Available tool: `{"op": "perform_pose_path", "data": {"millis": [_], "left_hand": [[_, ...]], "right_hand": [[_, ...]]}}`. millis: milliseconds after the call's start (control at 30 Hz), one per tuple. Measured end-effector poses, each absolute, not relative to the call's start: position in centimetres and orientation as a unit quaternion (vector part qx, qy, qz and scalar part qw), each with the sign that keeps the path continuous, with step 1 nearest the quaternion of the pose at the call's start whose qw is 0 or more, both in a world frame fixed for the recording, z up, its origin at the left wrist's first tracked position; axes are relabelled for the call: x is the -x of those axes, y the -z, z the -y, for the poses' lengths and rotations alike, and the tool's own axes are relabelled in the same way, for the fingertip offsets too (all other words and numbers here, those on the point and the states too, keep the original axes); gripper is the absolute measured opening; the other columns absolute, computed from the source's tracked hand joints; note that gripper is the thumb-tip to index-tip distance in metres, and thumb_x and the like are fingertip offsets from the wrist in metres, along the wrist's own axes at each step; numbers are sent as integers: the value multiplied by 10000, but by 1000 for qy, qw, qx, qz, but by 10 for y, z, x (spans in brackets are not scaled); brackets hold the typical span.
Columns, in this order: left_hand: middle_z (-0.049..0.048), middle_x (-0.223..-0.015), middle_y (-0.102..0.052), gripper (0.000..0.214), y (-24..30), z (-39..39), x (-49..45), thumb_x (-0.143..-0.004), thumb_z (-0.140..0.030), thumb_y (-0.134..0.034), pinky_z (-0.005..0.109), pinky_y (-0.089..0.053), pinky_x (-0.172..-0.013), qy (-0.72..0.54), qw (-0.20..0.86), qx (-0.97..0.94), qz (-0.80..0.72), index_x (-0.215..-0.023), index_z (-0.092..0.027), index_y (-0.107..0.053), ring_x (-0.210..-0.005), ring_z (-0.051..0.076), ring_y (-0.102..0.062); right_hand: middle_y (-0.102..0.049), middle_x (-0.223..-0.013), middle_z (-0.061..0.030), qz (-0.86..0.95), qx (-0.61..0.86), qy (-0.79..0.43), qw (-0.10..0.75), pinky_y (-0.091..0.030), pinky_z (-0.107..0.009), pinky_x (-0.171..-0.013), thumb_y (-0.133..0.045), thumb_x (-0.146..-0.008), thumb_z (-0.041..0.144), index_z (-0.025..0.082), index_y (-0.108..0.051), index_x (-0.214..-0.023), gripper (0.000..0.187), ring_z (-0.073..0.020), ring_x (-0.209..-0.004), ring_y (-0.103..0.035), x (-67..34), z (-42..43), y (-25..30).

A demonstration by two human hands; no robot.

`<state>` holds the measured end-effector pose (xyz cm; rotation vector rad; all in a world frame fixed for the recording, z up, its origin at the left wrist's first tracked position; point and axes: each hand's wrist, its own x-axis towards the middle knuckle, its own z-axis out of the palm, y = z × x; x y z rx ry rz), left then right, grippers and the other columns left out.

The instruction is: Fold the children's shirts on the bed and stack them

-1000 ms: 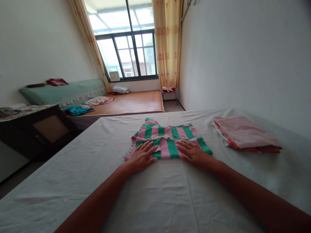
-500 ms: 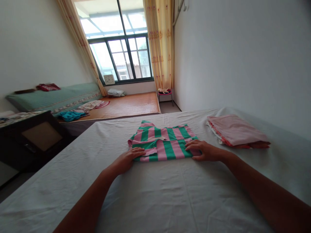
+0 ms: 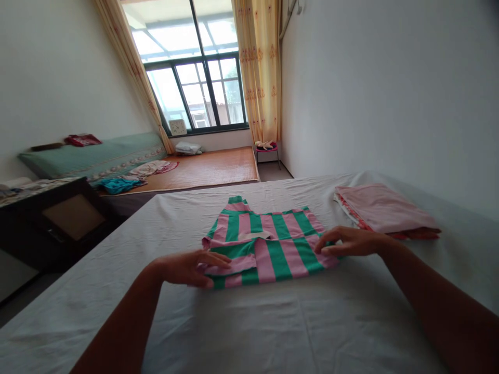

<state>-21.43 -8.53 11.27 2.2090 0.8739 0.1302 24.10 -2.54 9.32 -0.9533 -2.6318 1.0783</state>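
1. The shirt, striped pink and green, lies flat near the middle of the bed, on a white sheet. It is partly folded, with a flap lying across its left half.
2. The left hand is at the shirt's near left corner. Its fingers lie over the edge with the thumb underneath, narrow and pinching the cloth. The corner sits slightly raised off the sheet.
3. The right hand is at the shirt's right edge. Its fingers are drawn close together and nip that edge, with the palm turned down.
4. Both forearms reach in from the near side of the bed, one on each side of the shirt.
5. A folded pink cloth lies on the bed to the right of the shirt, just beyond the right hand and close to the wall. It is apart from the shirt.
6. A dark cabinet stands at the left of the bed.
7. Beyond the bed lies a straw mat with loose clothes at its left end.
8. Farther back is a window between yellow curtains, with a clock on its sill.
9. A small stool stands in the far corner with something lying on it.
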Motion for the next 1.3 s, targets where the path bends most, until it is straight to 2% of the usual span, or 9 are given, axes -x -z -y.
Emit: {"op": "perform_pose_path", "data": {"millis": [133, 300, 433, 600, 767, 967, 1100, 1200, 1300], "left_hand": [[66, -1326, -569, 418, -99, 74, 188, -936, -402, -437, 342, -383, -1055, -178, 285, -838, -430, -1274, -202, -579, -1227, 221, -513], [53, -1477, -390, 524, -45, 58, 152, -948, -486, -353, 407, -236, -1145, -147, 128, -853, -484, -1404, -237, -421, -1374, 224, -317], [21, -1518, -314, 552, -25, 61, 156, -945, -533, -321, 427, -178, -1154, -88, 76, -855, -506, -1439, -290, -346, -1410, 225, -234], [31, -1473, -400, 510, -40, 57, 166, -955, -510, -295, 393, -239, -1118, -72, 96, -864, -489, -1383, -279, -449, -1361, 238, -336], [52, -1118, -690, 417, -71, 9, 176, -941, -419, -350, 286, -431, -923, -75, 114, -831, -539, -1132, -223, -665, -1040, 213, -620], [137, -1312, -569, 451, -70, -73, 197, -853, -314, -495, 276, -363, -1011, -123, 103, -689, -707, -1253, -118, -570, -1226, 238, -512], [174, -1291, -575, 467, -51, -114, 198, -812, -301, -553, 323, -367, -1004, -157, 119, -652, -732, -1232, -97, -554, -1233, 275, -499], [170, -1191, -634, 434, -42, -135, 197, -739, -261, -638, 323, -413, -929, -204, 146, -628, -736, -1140, -102, -594, -1155, 287, -546], [145, -884, -698, 326, -40, -147, 196, -668, -253, -706, 323, -472, -731, -248, 204, -604, -729, -937, -81, -643, -906, 287, -637]], "right_hand": [[-648, -1209, -68, 883, 352, -220, 219, -367, -380, -1035, -288, -962, 472, 213, -645, -1191, 497, -231, -1155, -555, -197, 26, -82], [-440, -1447, -35, 933, 313, -115, 133, -227, -401, -1133, -322, -938, 545, 278, -420, -1410, 550, -219, -1357, -348, -146, 19, -33], [-304, -1518, -49, 900, 418, -73, 99, -168, -428, -1150, -282, -924, 590, 253, -334, -1456, 632, -231, -1406, -237, -178, -13, -6], [-362, -1488, -91, 834, 547, -39, 62, -248, -434, -1120, -312, -920, 468, 194, -411, -1417, 576, -248, -1373, -318, -236, -75, -3], [-505, -1387, -107, 851, 512, -23, 114, -312, -406, -1093, -344, -910, 409, 177, -502, -1342, 515, -245, -1310, -417, -225, -110, -9], [-470, -1421, -77, 842, 518, -20, 150, -285, -432, -1106, -300, -933, 459, 209, -506, -1331, 513, -240, -1325, -394, -205, -110, 16], [-546, -1349, -71, 849, 487, -19, 203, -325, -401, -1083, -340, -930, 426, 222, -573, -1255, 449, -222, -1268, -456, -211, -107, 20], [-570, -1318, -66, 849, 479, -23, 222, -349, -419, -1060, -369, -923, 404, 230, -592, -1223, 413, -229, -1239, -475, -213, -107, 16], [-576, -1310, -56, 847, 483, -22, 223, -358, -434, -1046, -390, -915, 390, 244, -599, -1208, 388, -235, -1230, -477, -212, -107, 14]]}}
